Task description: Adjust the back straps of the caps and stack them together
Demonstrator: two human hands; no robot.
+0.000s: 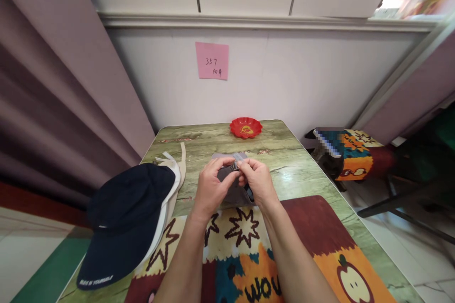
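Note:
My left hand [210,188] and my right hand [261,182] meet over the middle of the table, fingers closed in pinches. Between the fingertips is a small buckle [235,165] on a strap [240,156]. It belongs to a grey fabric item [232,195], mostly covered by my hands, so its full shape cannot be made out. My left hand pinches at the buckle's left side. On the other side, my right thumb and fingers press on the strap. A stack of caps lies to the left, with a navy cap [133,199] on top and pale straps at its back.
A colourful mat [305,222] covers the near part of the wood-patterned table [295,170]. At the far edge stands a red scalloped dish [246,128]. A pink note [212,60] is stuck on the wall. Right of the table is a stool [355,151] with a patterned cover.

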